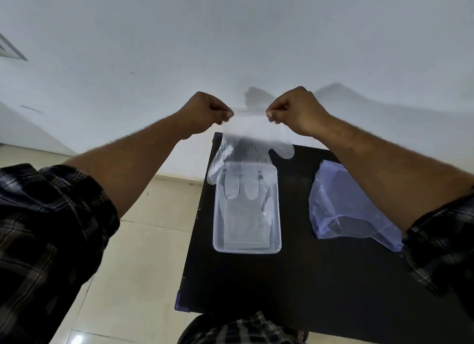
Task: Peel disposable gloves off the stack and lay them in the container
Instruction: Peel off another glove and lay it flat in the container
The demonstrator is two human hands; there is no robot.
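Observation:
A clear disposable glove [246,148] hangs stretched between both hands, cuff up, fingers drooping toward the container. My left hand [205,111] pinches the cuff's left corner and my right hand [295,110] pinches the right corner, both raised above the table's far edge. Below the glove lies a clear rectangular plastic container [218,243] on the black table [295,279], with at least one flat glove lying inside it. To the right, a bluish translucent plastic bag [341,202] lies on the table, partly hidden by my right forearm.
The table's left edge runs close to the container, with beige tiled floor [143,241] beyond it. A white wall [230,48] stands behind the table. My plaid sleeves fill the lower left and right corners.

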